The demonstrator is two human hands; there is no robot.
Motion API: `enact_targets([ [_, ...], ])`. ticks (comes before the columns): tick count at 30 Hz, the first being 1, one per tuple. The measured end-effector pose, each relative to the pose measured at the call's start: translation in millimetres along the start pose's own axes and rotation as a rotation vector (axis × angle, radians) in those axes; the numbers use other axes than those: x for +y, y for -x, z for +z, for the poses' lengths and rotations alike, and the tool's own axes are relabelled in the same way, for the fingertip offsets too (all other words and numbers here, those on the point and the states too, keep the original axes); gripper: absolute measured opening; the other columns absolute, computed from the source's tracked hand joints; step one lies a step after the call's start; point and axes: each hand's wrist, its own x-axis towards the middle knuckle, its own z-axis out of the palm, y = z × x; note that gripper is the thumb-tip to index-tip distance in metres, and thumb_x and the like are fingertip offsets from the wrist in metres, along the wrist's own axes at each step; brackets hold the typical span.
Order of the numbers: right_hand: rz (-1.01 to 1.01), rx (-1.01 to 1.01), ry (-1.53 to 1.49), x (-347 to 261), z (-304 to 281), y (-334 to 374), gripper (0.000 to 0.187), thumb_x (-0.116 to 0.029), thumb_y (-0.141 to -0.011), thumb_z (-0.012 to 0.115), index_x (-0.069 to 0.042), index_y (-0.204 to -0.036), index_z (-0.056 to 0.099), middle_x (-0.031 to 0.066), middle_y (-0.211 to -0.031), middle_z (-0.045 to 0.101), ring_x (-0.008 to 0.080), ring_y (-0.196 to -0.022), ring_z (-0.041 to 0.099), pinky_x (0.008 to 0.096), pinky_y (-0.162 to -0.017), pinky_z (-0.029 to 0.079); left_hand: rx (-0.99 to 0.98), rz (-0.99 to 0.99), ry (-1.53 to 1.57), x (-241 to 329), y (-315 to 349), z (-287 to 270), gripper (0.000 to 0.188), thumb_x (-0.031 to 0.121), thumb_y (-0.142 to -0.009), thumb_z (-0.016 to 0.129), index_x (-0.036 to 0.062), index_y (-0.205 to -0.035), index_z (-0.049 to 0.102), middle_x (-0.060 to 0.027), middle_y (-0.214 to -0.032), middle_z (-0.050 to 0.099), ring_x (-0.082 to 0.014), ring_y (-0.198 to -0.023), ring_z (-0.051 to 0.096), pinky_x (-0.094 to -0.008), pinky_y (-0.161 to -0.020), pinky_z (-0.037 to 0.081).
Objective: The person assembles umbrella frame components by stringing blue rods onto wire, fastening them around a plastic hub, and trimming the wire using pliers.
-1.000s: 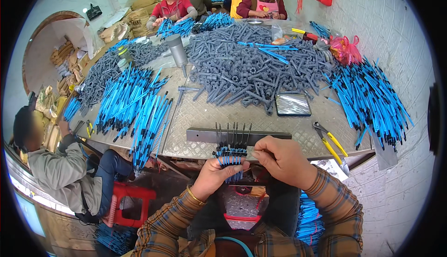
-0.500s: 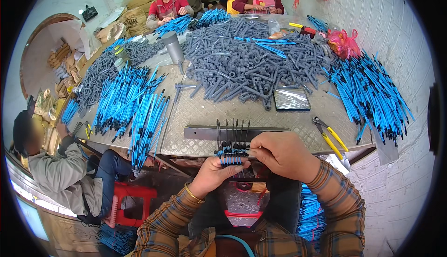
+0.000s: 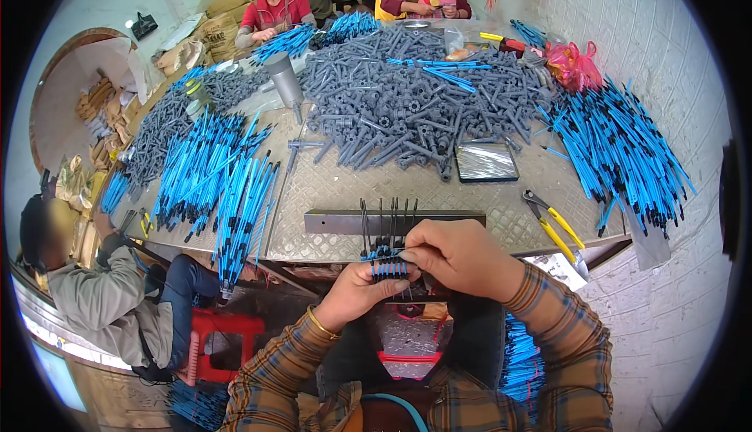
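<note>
My left hand (image 3: 348, 295) is closed round a row of thin blue-and-black sticks (image 3: 389, 270), held over my lap at the table's near edge. Their dark, slender ends point upward, away from me. My right hand (image 3: 466, 253) is closed, thumb and forefinger pinched at the row's right side. What lies between those fingertips is too small to make out. Just beyond both hands, a grey metal bar (image 3: 327, 221) lies along the table. Yellow-handled pliers (image 3: 554, 227) rest right of it, at the edge.
Grey plastic pieces (image 3: 392, 99) are heaped mid-table. Blue stick piles lie left (image 3: 196, 169) and right (image 3: 623, 158). A flat dark box (image 3: 486, 162) and a grey cup (image 3: 284, 79) flank the heap. One person (image 3: 102, 295) sits left by a red stool (image 3: 205, 338); others work opposite.
My right hand has shifted slightly left, closer over the row of sticks. My left hand keeps its hold. The whole scene has moved a little in the view.
</note>
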Motion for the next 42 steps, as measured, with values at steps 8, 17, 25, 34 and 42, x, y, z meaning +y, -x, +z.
enact_targets([
  [8,0.122,0.042,0.042,-14.1,-6.9,7.8,0.014,-0.019,-0.082,0.061,-0.006,-0.085,0.058,0.0088,-0.069,0.059,0.0276,-0.06,0.059,0.0322,-0.054,0.045,0.112,0.04,0.083,-8.6,-0.3,4.3,0.018,0.001,-0.086,0.056,0.0016,-0.103,0.061,-0.0045,-0.098,0.064,-0.0102,-0.093,0.057,-0.0249,-0.084,0.045],
  [17,0.026,0.041,0.088,-3.6,-4.3,12.1,0.015,-0.019,-0.081,0.061,-0.005,-0.085,0.059,0.0115,-0.075,0.059,0.0289,-0.066,0.058,0.0327,-0.057,0.045,0.092,-0.019,0.062,-6.4,-1.6,4.0,0.016,0.0,-0.085,0.056,-0.0001,-0.1,0.062,-0.0054,-0.098,0.064,-0.0127,-0.094,0.058,-0.0263,-0.085,0.044],
  [25,0.009,0.043,0.094,-5.2,-3.5,12.3,0.014,-0.021,-0.084,0.056,-0.007,-0.083,0.057,0.011,-0.072,0.057,0.0315,-0.066,0.057,0.0375,-0.057,0.046,0.093,-0.036,0.072,-2.2,-1.0,6.1,0.018,-0.001,-0.084,0.056,-0.0005,-0.1,0.063,-0.0069,-0.099,0.064,-0.0141,-0.094,0.059,-0.0277,-0.087,0.044],
  [34,-0.01,0.181,0.145,11.6,-9.2,19.6,0.011,-0.015,-0.084,0.057,-0.006,-0.089,0.061,0.0124,-0.079,0.061,0.0295,-0.07,0.06,0.0331,-0.059,0.047,0.096,-0.06,0.065,1.5,-0.7,0.6,0.018,0.001,-0.086,0.055,-0.0019,-0.102,0.062,-0.0076,-0.099,0.065,-0.0133,-0.094,0.059,-0.0252,-0.085,0.046],
  [42,0.003,0.102,0.186,10.5,-3.6,15.6,0.015,-0.014,-0.083,0.057,-0.008,-0.095,0.063,0.0114,-0.079,0.063,0.0283,-0.069,0.062,0.0326,-0.058,0.048,0.07,-0.027,0.081,-0.7,1.6,-1.2,0.018,0.0,-0.086,0.054,-0.0018,-0.102,0.062,-0.0079,-0.1,0.064,-0.0135,-0.095,0.059,-0.026,-0.086,0.045],
])
